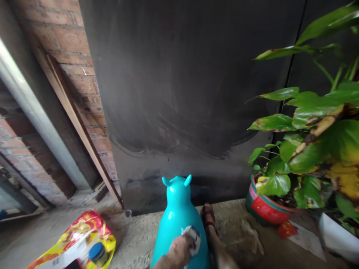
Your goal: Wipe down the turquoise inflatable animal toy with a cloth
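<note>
Turquoise inflatable animal-shaped toy stands before the dark metal door — a hand, side unclear, presses a crumpled white cloth against it. Fingers clamp the cloth. A red-and-yellow plastic bag lies left of the toy.

toy: turquoise | cloth: white, perhaps grey-patterned | pot: red, green | bag: yellow-red

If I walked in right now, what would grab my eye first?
Probably the bright turquoise inflatable animal toy with little ears, bottom centre, where a hand presses a rag against its back. Next, the leafy potted plant at right and the smeared dark metal door behind.
</note>
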The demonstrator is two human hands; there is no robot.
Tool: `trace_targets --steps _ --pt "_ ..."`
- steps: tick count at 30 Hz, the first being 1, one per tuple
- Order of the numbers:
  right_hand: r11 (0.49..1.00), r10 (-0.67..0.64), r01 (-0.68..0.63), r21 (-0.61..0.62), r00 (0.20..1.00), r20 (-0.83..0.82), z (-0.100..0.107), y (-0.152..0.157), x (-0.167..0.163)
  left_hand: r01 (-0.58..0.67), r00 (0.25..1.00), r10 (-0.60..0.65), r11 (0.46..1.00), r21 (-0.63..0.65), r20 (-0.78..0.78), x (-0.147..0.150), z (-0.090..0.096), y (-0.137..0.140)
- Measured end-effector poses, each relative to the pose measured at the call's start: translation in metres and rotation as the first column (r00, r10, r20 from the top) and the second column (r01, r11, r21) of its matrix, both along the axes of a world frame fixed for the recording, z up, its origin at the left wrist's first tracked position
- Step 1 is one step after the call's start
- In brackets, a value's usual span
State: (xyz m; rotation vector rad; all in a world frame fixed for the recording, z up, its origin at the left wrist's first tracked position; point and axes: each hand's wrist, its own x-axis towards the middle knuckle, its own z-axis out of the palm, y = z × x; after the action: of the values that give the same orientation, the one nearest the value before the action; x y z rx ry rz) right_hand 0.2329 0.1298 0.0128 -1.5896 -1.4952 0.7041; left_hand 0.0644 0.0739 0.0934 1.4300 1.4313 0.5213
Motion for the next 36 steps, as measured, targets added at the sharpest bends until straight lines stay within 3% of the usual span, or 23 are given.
trace_targets --steps 2,4,6,10,13,16,19,22,24,29,32,36 --pt "1.000 -0.001 0.001 0.006 1.000 -0.004 -0.002 0.010 -0.001 0.028 1.000 -0.028 0.999 -0.036 -0.002 -0.005 -0.011 -0.027" --pt "1.000 0.001 -0.001 0.003 1.000 -0.006 -0.003 0.016 -0.004 0.012 1.000 -0.013 0.999 -0.048 -0.005 -0.012 -0.012 -0.037" --pt "1.000 0.009 -0.009 0.003 1.000 -0.017 -0.004 0.017 -0.008 -0.040 0.999 0.040 0.998 -0.041 -0.001 -0.022 -0.003 -0.027" --pt "0.998 0.045 -0.042 0.045 0.996 -0.074 -0.005 0.008 -0.008 -0.150 0.988 0.152 0.986 0.068 -0.020 -0.037 0.027 0.022" --pt "0.994 0.069 -0.057 0.095 0.989 -0.130 -0.004 0.006 -0.004 -0.164 0.978 0.181 0.974 0.156 -0.100 -0.034 0.032 0.035" --pt "0.990 0.079 -0.055 0.129 0.978 -0.193 -0.005 0.011 -0.003 -0.096 0.978 0.117 0.987 0.126 -0.173 -0.024 0.016 0.008" --pt "0.990 0.068 -0.032 0.137 0.962 -0.265 -0.010 0.014 -0.004 -0.015 0.984 0.016 1.000 0.007 -0.179 -0.019 -0.001 -0.035" --pt "0.993 0.042 -0.002 0.121 0.944 -0.328 -0.018 0.013 -0.005 -0.022 0.991 0.012 0.997 -0.079 -0.133 -0.028 0.004 -0.053" --pt "0.994 0.035 0.004 0.106 0.932 -0.361 -0.024 0.013 -0.006 -0.095 0.991 0.089 0.994 -0.057 -0.096 -0.040 0.018 -0.040" --pt "0.998 0.022 0.004 0.061 0.913 -0.408 -0.029 0.023 -0.005 -0.246 0.965 0.256 0.959 0.139 -0.055 -0.065 0.048 0.031" --pt "0.999 0.007 0.009 0.037 0.912 -0.410 -0.027 0.028 -0.004 -0.262 0.951 0.289 0.941 0.214 -0.106 -0.058 0.033 0.042" --pt "1.000 -0.008 0.014 0.011 0.914 -0.406 -0.022 0.029 -0.004 -0.181 0.966 0.209 0.967 0.181 -0.149 -0.036 -0.012 0.006"
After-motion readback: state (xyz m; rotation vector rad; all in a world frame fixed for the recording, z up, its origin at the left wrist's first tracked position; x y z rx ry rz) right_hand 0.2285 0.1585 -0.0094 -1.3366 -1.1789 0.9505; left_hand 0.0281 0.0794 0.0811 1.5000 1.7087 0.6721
